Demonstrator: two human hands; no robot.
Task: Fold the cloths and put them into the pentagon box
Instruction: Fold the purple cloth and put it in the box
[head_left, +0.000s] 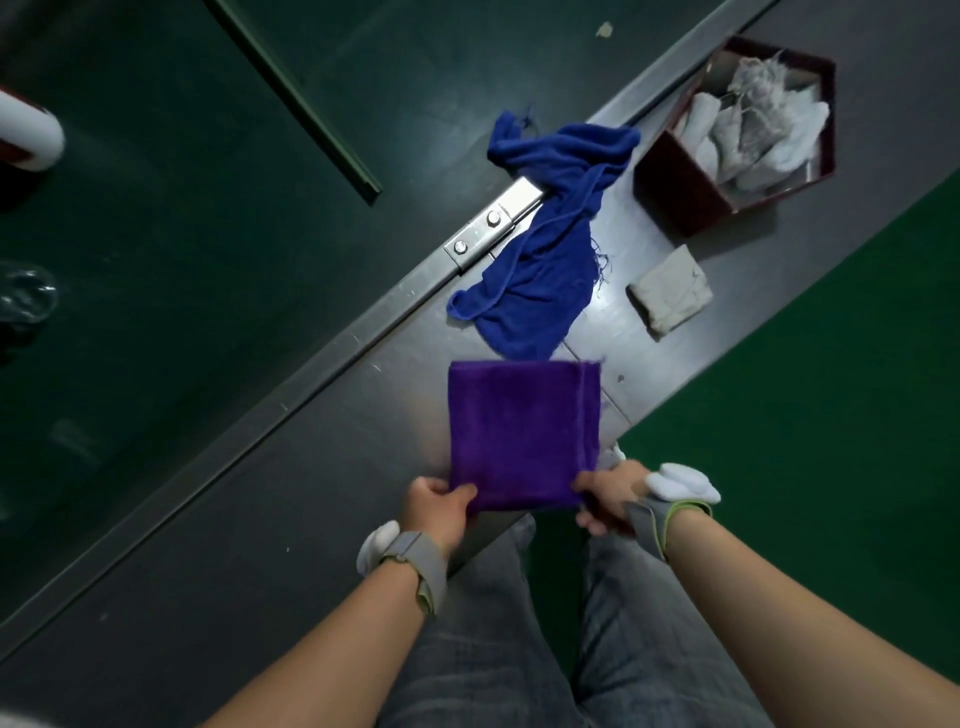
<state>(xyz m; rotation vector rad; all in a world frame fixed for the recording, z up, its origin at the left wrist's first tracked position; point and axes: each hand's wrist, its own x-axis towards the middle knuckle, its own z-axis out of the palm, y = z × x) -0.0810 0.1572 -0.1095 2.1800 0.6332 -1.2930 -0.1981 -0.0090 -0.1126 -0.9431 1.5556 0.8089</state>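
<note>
A purple cloth (522, 431) lies flat on the grey metal table (291, 530), folded into a rectangle. My left hand (439, 506) pinches its near left corner and my right hand (608, 496) pinches its near right corner. Beyond it a blue cloth (545, 244) lies crumpled and unfolded. A small grey folded cloth (670, 293) rests to the right of the blue one. The dark red pentagon box (670, 192) stands at the far right, with several white-grey cloths (753, 130) inside it.
A metal bracket with two bolts (483, 228) sits on the table's far rail beside the blue cloth. The table's near edge runs diagonally past my knees, with green floor (805, 415) to the right. A clear plastic object (26, 293) lies at far left.
</note>
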